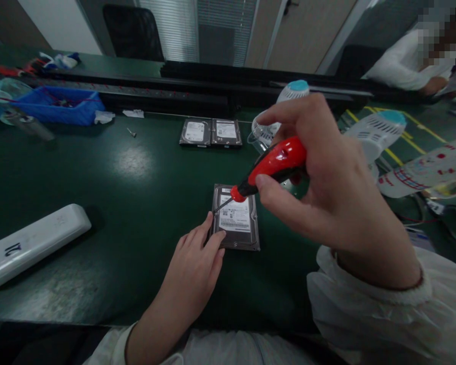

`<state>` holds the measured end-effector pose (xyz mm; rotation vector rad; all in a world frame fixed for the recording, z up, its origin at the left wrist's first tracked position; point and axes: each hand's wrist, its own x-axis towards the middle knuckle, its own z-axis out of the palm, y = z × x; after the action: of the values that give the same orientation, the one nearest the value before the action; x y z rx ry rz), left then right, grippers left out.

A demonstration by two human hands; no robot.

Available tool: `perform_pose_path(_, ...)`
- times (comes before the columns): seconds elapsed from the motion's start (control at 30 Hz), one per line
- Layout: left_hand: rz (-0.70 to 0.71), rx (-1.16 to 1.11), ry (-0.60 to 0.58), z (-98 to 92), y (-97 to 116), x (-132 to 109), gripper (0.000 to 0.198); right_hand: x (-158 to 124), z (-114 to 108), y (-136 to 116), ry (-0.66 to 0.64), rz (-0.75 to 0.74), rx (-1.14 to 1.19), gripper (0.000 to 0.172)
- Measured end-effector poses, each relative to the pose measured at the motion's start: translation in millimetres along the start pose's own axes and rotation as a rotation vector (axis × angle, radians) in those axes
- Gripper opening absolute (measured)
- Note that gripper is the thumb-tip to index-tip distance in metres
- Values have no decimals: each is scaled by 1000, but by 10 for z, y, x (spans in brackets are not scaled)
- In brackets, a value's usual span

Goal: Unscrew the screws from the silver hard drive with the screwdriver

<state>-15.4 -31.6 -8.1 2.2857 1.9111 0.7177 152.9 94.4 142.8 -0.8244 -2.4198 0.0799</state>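
Note:
A hard drive (235, 238) with a white label lies flat on the green table in front of me. My left hand (197, 253) rests at its near left side, fingers stretched out, with fingertips touching the drive's left edge and lower face. In my right hand (327, 187) is a red and black screwdriver (283, 157), gripped by the handle and tilted. Its thin shaft slants down to the left, and the tip meets the drive's left edge close to my left index fingertip. Whether the tip sits in a screw is too small to tell.
Two more hard drives (211, 133) lie side by side farther back. A long white device (34, 246) is at left, a blue bin (63, 105) behind it. White bottles with blue tops (380, 132) stand at right, near a printed bottle (433, 167). Another person's sleeve (399, 63) shows beyond.

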Motion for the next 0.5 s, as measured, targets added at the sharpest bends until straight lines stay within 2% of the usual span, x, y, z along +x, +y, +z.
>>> perform_pose_path(0.1, -5, 2, -15, -5, 6, 5, 25, -7, -22, -5, -25, -10, -12, 38)
perform_pose_path(0.27, 9, 10, -3, 1, 8, 4, 24, -10, -7, 27, 37, 63, -89, 35)
perform_pose_path(0.5, -14, -10, -14, -16, -4, 3, 30, -24, -61, 45, -29, -31, -5, 47)
